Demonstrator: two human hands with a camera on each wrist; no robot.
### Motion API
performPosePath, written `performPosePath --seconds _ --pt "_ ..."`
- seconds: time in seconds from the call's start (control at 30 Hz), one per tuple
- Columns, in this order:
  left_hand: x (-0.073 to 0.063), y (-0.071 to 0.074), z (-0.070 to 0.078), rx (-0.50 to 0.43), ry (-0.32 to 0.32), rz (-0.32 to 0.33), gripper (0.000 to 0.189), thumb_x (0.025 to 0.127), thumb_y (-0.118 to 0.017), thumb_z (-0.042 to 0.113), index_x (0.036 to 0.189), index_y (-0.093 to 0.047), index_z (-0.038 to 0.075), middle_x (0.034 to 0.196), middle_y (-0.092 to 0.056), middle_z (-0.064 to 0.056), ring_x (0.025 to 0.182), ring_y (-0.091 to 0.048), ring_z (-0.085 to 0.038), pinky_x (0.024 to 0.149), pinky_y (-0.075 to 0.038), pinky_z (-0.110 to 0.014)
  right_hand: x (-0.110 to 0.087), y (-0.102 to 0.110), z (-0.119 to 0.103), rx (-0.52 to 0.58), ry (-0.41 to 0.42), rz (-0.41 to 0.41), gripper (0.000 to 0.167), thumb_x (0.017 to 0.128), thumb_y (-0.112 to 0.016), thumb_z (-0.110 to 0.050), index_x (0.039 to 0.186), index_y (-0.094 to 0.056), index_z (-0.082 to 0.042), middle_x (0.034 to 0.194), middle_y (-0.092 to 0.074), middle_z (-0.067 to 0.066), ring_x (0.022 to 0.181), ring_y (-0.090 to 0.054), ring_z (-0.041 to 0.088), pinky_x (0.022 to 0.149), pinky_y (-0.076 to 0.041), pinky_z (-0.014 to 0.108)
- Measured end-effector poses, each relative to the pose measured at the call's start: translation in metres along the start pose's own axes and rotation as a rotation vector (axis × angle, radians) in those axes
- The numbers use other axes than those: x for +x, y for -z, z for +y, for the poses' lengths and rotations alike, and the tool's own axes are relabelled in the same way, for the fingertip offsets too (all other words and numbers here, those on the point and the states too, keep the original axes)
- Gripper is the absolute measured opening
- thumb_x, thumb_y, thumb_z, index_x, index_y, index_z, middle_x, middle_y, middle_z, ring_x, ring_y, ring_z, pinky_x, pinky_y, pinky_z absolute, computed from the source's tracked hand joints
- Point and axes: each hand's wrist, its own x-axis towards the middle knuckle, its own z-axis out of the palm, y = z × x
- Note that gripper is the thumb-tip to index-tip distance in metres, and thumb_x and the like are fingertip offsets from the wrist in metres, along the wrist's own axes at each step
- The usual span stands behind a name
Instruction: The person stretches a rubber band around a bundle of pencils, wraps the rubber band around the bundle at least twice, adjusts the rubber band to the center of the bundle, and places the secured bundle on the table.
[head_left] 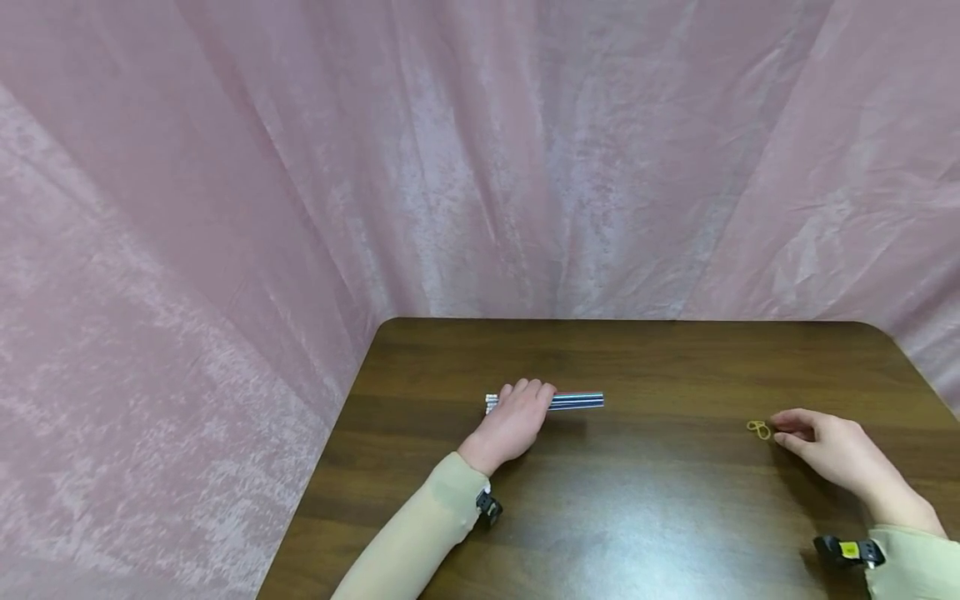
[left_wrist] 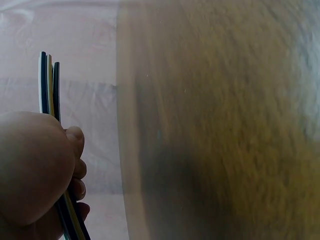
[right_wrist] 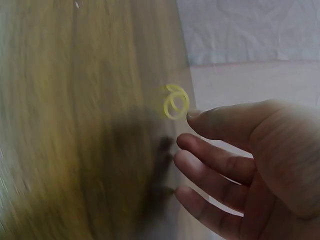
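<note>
A bundle of slim pencils (head_left: 577, 401), striped in dark blue and white with a little red, is gripped by my left hand (head_left: 513, 421). The hand covers its middle, and pale ends stick out on the left. In the left wrist view the fingers curl round the pencils (left_wrist: 50, 85), some dark and one yellowish. On the right of the table lies a twisted yellow rubber band (head_left: 759, 430). My right hand (head_left: 836, 446) is just right of it, its thumb and fingers apart and loosely bent. The right wrist view shows the band (right_wrist: 176, 102) near the thumb tip, with nothing held.
Both hands are over a brown wooden table (head_left: 637, 500) with rounded far corners. A pink velvety curtain (head_left: 480, 167) hangs behind its far edge and along the left side. Each wrist wears a small black camera (head_left: 489, 506) on a band.
</note>
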Motion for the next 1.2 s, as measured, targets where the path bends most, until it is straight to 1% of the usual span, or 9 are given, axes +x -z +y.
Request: performPosePath --seconds 0.1,0.17,0.37,0.53,0.7,0.87,1.03,1.1,1.2 --pt "0.001 0.001 0.002 -0.001 -0.009 0.003 0.026 0.109 -0.056 0.004 0.132 -0.058 0.013 0.114 -0.064 0.000 0.099 -0.055 -0.019 0.080 -0.040 -0.032 0.005 -0.004 -0.002 -0.006 -0.001 0.011 0.023 0.101 -0.074 -0.022 0.113 -0.076 -0.002 0.094 -0.076 0.005 0.086 -0.069 0.023 0.075 -0.052 0.050" --pt "0.002 0.001 0.003 0.007 -0.013 0.005 0.025 0.108 -0.057 0.004 0.131 -0.058 0.013 0.113 -0.064 0.000 0.099 -0.055 -0.019 0.080 -0.040 -0.032 0.008 -0.004 -0.003 -0.012 -0.009 0.008 0.024 0.101 -0.074 -0.024 0.111 -0.076 -0.002 0.092 -0.076 0.004 0.084 -0.068 0.021 0.073 -0.052 0.048" --pt "0.003 0.001 0.003 0.032 -0.013 0.019 0.024 0.107 -0.058 0.003 0.129 -0.058 0.013 0.110 -0.063 0.001 0.097 -0.055 -0.019 0.078 -0.039 -0.031 0.014 -0.004 -0.003 -0.041 -0.033 -0.016 0.029 0.101 -0.073 -0.030 0.107 -0.076 -0.001 0.094 -0.075 0.009 0.086 -0.070 0.030 0.074 -0.053 0.058" --pt "0.004 -0.001 0.003 0.025 -0.015 0.032 0.024 0.107 -0.058 0.003 0.129 -0.059 0.013 0.110 -0.064 0.001 0.096 -0.055 -0.019 0.077 -0.039 -0.031 0.019 -0.004 -0.001 -0.047 -0.052 -0.022 0.030 0.101 -0.074 -0.031 0.104 -0.076 -0.001 0.094 -0.075 0.012 0.088 -0.070 0.038 0.075 -0.052 0.062" --pt "0.004 0.000 0.003 0.012 -0.015 0.024 0.024 0.107 -0.058 0.002 0.129 -0.058 0.013 0.110 -0.064 0.001 0.094 -0.053 -0.018 0.077 -0.038 -0.031 0.021 -0.005 0.001 -0.053 -0.056 -0.021 0.025 0.102 -0.073 -0.031 0.100 -0.076 -0.005 0.093 -0.074 0.010 0.086 -0.070 0.035 0.074 -0.052 0.060" --pt "0.005 0.001 0.003 0.005 -0.017 0.010 0.023 0.108 -0.057 0.003 0.129 -0.058 0.013 0.109 -0.063 0.001 0.093 -0.052 -0.018 0.077 -0.038 -0.030 0.022 -0.005 -0.006 -0.022 -0.051 0.006 0.022 0.103 -0.071 -0.031 0.097 -0.074 -0.010 0.091 -0.073 0.004 0.083 -0.067 0.023 0.072 -0.051 0.049" --pt "0.006 0.003 0.004 -0.001 -0.009 -0.008 0.023 0.108 -0.057 0.003 0.129 -0.057 0.013 0.110 -0.063 0.001 0.093 -0.050 -0.017 0.077 -0.036 -0.030 0.025 -0.005 -0.028 0.050 -0.018 0.084 0.016 0.098 -0.075 -0.029 0.096 -0.072 -0.013 0.088 -0.072 -0.002 0.078 -0.061 0.009 0.069 -0.046 0.033" --pt "0.007 0.005 0.005 -0.007 -0.007 -0.017 0.023 0.109 -0.056 0.004 0.130 -0.057 0.013 0.110 -0.062 0.001 0.092 -0.049 -0.016 0.077 -0.036 -0.029 0.028 -0.003 -0.038 0.075 -0.006 0.103 0.014 0.096 -0.076 -0.028 0.096 -0.071 -0.015 0.088 -0.071 -0.003 0.076 -0.059 0.005 0.067 -0.044 0.030" --pt "0.009 0.006 0.007 -0.010 -0.008 -0.029 0.023 0.111 -0.054 0.005 0.131 -0.057 0.014 0.111 -0.062 0.002 0.092 -0.047 -0.016 0.077 -0.035 -0.028 0.034 -0.002 -0.051 0.113 0.012 0.108 0.013 0.095 -0.078 -0.026 0.095 -0.070 -0.017 0.088 -0.070 -0.003 0.074 -0.058 0.004 0.066 -0.043 0.027"
